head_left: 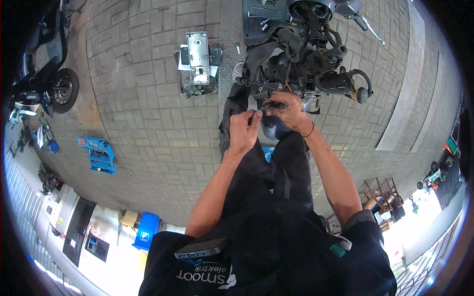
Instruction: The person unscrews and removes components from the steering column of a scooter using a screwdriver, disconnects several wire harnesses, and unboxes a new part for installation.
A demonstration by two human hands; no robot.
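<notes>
Both my hands work close together at the near end of a partly stripped motor scooter (308, 61). My left hand (243, 132) is closed in a pinch, thumb against fingers, at the near side of a small dark piece. From the right, my right hand (292, 113) curls its fingers round the same spot, their tips smudged dark. What lies between the fingers is too small and dark to name. Just beyond the hands, dark hoses and frame parts of the scooter show, with an orange wire (288, 88) near my right knuckles.
Left of the scooter, a silver metal panel (198, 54) lies over a tray on the paving. A dark tool tray (264, 22) sits at the far side. Further left are a blue stand (98, 154) and another motorbike's wheel (64, 91). A wooden chair (382, 195) stands at right.
</notes>
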